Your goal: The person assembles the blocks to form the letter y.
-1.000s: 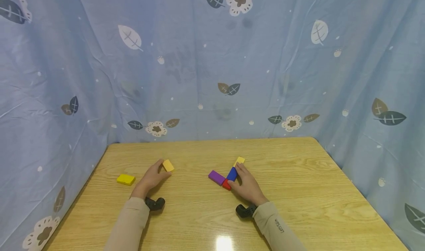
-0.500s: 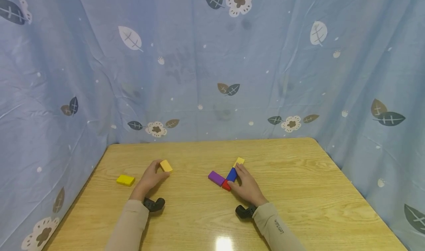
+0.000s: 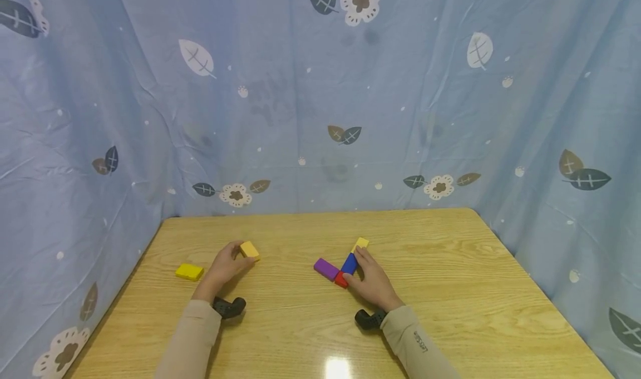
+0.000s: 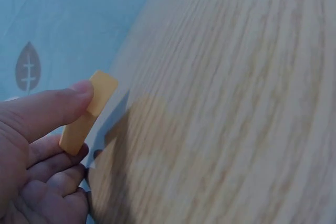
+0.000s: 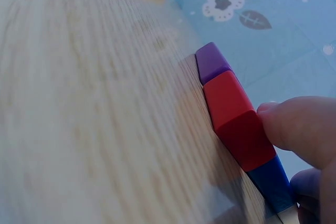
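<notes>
Beige sleeve (image 3: pixel 404 324), indistinct dark lettering (image 3: pixel 420 341); left hand (image 3: pixel 225 265) around yellow-orange block (image 3: pixel 249 250), right hand (image 3: pixel 373 280) relaxed against red block (image 5: pixel 229 98)

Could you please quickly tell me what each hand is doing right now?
Left hand: holding the yellow-orange block.
Right hand: open, resting against the red block and the blue block.

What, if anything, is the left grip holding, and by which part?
The left grip pinches the orange block, thumb toward one end, fingertips toward the other.
</notes>
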A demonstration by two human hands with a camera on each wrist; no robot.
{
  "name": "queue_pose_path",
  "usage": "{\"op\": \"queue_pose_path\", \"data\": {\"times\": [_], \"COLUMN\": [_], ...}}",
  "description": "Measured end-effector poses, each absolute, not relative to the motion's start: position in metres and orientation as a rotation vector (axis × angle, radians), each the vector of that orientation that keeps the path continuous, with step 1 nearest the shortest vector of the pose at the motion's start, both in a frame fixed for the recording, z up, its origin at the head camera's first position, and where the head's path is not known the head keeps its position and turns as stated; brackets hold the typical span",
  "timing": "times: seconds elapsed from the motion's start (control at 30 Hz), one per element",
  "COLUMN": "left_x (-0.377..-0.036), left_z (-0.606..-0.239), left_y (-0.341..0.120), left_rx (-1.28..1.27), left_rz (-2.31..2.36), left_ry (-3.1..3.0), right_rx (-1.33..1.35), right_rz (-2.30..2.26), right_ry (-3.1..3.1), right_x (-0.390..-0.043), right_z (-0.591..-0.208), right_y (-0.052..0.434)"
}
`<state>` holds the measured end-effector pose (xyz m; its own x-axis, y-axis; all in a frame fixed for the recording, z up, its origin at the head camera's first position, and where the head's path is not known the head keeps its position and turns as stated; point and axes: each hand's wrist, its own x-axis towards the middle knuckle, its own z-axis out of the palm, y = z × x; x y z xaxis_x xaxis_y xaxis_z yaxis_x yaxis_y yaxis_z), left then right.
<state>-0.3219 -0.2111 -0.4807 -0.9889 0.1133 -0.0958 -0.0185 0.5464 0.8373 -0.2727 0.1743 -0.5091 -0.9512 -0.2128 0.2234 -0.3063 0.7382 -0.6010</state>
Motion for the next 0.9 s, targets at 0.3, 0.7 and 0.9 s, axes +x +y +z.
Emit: {"op": "queue_pose_path", "data": {"times": [0.3,0.7,0.9], "left_x": [-0.321,-0.322,-0.320], "left_z": [-0.478,-0.467,-0.464], "left_y": [-0.211,-0.198,-0.186], "left_rx": [0.062,0.121,0.138], "left_rz": [1.437,1.436,1.521], "left_ry": [2.627,2.634,2.612], "right_rx": [0.433,0.437,0.437], "right_rz": [1.014,0.992,0.998], "right_ry": [-2.794,-2.780,-2.786], "right_x": [-0.271,-0.272,-0.272], "right_z": [-0.508,-0.508,-0.507], "right_y": [0.173,0.175,0.174]}}
